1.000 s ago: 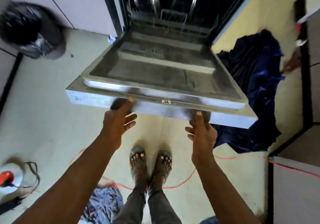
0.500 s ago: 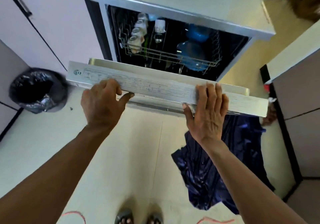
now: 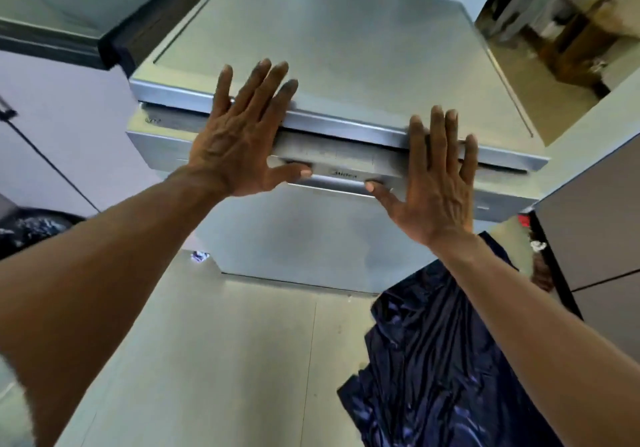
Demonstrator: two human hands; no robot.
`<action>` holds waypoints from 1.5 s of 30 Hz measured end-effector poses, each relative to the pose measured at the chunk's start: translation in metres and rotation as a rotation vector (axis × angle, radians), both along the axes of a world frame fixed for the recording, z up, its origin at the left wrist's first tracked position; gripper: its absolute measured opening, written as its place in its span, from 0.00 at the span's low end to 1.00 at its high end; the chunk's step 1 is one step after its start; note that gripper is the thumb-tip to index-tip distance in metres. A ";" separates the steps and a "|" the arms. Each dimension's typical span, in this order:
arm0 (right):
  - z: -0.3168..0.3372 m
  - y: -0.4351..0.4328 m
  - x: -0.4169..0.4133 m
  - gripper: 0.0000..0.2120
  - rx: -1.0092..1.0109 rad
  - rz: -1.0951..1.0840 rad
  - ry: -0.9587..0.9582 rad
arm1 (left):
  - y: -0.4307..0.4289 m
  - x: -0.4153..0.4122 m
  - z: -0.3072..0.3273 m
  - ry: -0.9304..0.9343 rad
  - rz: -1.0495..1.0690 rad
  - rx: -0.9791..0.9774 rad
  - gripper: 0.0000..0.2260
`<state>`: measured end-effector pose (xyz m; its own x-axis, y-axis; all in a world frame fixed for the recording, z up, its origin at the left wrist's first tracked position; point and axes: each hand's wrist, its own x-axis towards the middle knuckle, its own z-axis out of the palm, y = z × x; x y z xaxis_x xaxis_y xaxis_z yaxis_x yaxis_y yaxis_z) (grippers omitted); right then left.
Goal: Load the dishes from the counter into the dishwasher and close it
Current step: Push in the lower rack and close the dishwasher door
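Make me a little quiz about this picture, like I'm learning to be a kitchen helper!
1. True or false: the left hand is gripping a plate.
2. What lies on the pale floor beside the silver steel dishwasher door? A) a red towel B) a dark blue shiny cloth C) a green mat
3. Fill the gap: the right hand presses the door's top edge with ___ fingers (straight or curled).

Key
1. False: it lies flat on the door and holds nothing.
2. B.
3. Straight.
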<state>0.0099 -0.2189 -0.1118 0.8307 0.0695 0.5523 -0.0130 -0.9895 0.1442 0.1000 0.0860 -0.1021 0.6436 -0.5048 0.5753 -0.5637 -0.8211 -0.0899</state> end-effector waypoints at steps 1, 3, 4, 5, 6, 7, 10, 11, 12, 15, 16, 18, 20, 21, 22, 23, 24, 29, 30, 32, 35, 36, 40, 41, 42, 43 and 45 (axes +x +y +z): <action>0.007 -0.006 0.014 0.53 0.001 -0.004 -0.005 | -0.003 0.010 0.000 -0.019 0.000 -0.012 0.51; 0.012 -0.015 0.032 0.55 0.024 0.003 -0.040 | -0.008 0.020 -0.006 -0.066 -0.011 -0.091 0.46; 0.011 -0.016 0.035 0.53 0.033 0.014 -0.076 | -0.010 0.022 -0.009 -0.086 -0.026 -0.132 0.44; 0.008 -0.016 0.035 0.50 0.042 0.019 -0.112 | -0.011 0.021 -0.012 -0.100 -0.036 -0.164 0.42; 0.006 -0.015 0.037 0.47 0.055 0.015 -0.139 | -0.013 0.022 -0.013 -0.109 -0.036 -0.194 0.40; 0.004 -0.013 0.037 0.46 0.074 0.005 -0.162 | -0.016 0.022 -0.014 -0.117 -0.021 -0.224 0.38; 0.000 -0.008 0.043 0.41 0.116 -0.026 -0.216 | -0.025 0.022 -0.015 -0.154 0.036 -0.279 0.34; -0.002 -0.009 0.045 0.41 0.119 -0.025 -0.230 | -0.026 0.023 -0.016 -0.161 0.040 -0.284 0.34; -0.004 -0.009 0.047 0.41 0.115 -0.018 -0.243 | -0.026 0.024 -0.017 -0.164 0.038 -0.286 0.34; -0.008 -0.012 0.047 0.41 0.097 -0.009 -0.267 | -0.026 0.026 -0.019 -0.163 0.032 -0.289 0.34; -0.007 -0.011 0.047 0.41 0.099 -0.011 -0.250 | -0.026 0.025 -0.018 -0.154 0.040 -0.282 0.34; -0.003 -0.007 0.045 0.42 0.108 -0.040 -0.182 | -0.027 0.022 -0.014 -0.112 0.060 -0.268 0.34; 0.004 -0.001 0.039 0.42 0.126 -0.076 -0.094 | -0.028 0.017 -0.010 -0.042 0.074 -0.260 0.33; 0.010 0.003 0.036 0.42 0.132 -0.090 -0.045 | -0.028 0.014 -0.006 0.000 0.083 -0.254 0.33; 0.015 0.007 0.032 0.43 0.135 -0.104 0.005 | -0.029 0.011 -0.001 0.047 0.093 -0.248 0.33; 0.021 0.010 0.029 0.43 0.133 -0.116 0.057 | -0.030 0.007 0.004 0.095 0.106 -0.246 0.33; 0.028 0.012 0.026 0.45 0.121 -0.127 0.126 | -0.029 0.004 0.011 0.142 0.114 -0.237 0.33; 0.061 0.010 0.015 0.55 0.058 -0.138 0.518 | -0.021 -0.009 0.052 0.453 0.077 -0.135 0.39; 0.065 0.009 0.014 0.56 0.060 -0.124 0.569 | -0.019 -0.010 0.058 0.531 0.081 -0.114 0.41; 0.079 0.006 0.016 0.56 0.079 -0.094 0.656 | -0.022 -0.008 0.074 0.670 0.106 -0.076 0.44; 0.104 0.004 0.021 0.56 0.087 -0.066 0.784 | -0.028 -0.005 0.097 0.794 0.143 -0.001 0.43; 0.114 0.003 0.022 0.55 0.086 -0.051 0.817 | -0.028 -0.004 0.107 0.832 0.151 0.021 0.42; 0.132 -0.007 0.025 0.36 0.225 0.020 0.711 | -0.027 0.000 0.129 0.938 0.163 0.042 0.34; 0.137 -0.007 0.032 0.34 0.289 0.010 0.679 | -0.025 0.004 0.133 0.963 0.162 0.025 0.32; 0.140 -0.008 0.040 0.33 0.348 0.002 0.655 | -0.024 0.008 0.137 0.984 0.161 -0.001 0.29; 0.143 -0.008 0.053 0.34 0.405 0.000 0.637 | -0.022 0.014 0.140 0.990 0.171 -0.036 0.27; 0.148 -0.008 0.082 0.37 0.484 0.028 0.614 | -0.018 0.030 0.150 0.986 0.195 -0.145 0.23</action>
<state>0.0923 -0.2267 0.0365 0.9988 -0.0364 -0.0318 -0.0449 -0.9428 -0.3304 0.1298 0.0683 0.0480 0.9280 -0.3080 -0.2096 -0.1877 -0.8725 0.4510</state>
